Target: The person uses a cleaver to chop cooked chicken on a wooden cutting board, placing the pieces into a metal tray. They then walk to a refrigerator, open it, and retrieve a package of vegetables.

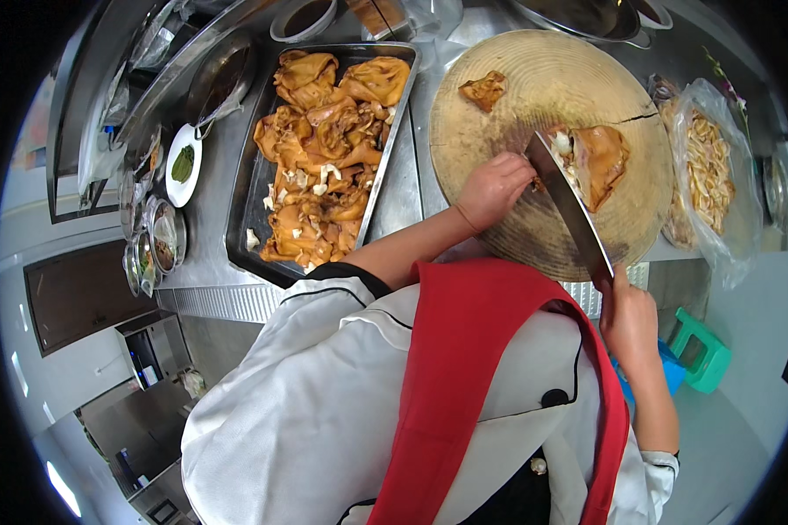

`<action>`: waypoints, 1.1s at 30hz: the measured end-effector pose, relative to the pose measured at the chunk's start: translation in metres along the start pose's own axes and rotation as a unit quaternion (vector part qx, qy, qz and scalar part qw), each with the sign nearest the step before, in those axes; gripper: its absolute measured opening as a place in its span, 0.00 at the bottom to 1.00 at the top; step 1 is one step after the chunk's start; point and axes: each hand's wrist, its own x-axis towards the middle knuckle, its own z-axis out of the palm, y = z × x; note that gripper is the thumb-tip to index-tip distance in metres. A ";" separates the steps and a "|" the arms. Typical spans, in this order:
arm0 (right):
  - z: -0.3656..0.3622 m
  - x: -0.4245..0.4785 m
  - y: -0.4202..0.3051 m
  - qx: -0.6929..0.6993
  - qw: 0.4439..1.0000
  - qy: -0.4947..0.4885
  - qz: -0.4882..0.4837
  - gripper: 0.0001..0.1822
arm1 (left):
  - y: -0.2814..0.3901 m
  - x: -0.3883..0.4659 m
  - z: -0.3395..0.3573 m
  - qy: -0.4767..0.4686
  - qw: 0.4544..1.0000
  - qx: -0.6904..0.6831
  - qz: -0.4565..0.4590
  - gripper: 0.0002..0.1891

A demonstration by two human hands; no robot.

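A round wooden chopping block [499, 62] lies before me. My right hand [632, 318] grips the handle of a cleaver [568, 197], whose broad blade slants across the block, far end up and to the left. Left of the blade, my left hand [499, 187] has its fingers bunched on a small piece of brown meat [537, 185], mostly hidden by the fingers and blade. Right of the blade sits a larger piece of brown cooked meat [601, 164] with skin and a white, bone-like part. A smaller brown scrap [484, 90] rests apart at the block's upper left.
Left of the block, a dark metal tray [244, 226] holds brown meat pieces and white bits. At right is a clear plastic bag [739, 190] by pale strips. A white plate [179, 190] bears something green. Bowls of dark liquid [302, 20] stand behind; a green stool [706, 354] is below right.
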 end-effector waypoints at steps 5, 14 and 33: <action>0.011 0.017 -0.002 0.002 1.000 0.015 -0.013 0.06 | -0.001 0.000 0.001 -0.007 1.000 0.007 0.004 0.08; 0.002 0.008 0.007 0.025 0.999 -0.024 -0.009 0.08 | -0.004 0.000 0.001 -0.010 1.000 0.003 0.009 0.09; 0.020 0.004 0.045 0.049 0.997 0.058 -0.005 0.12 | 0.004 0.001 -0.004 -0.015 1.000 0.002 -0.016 0.07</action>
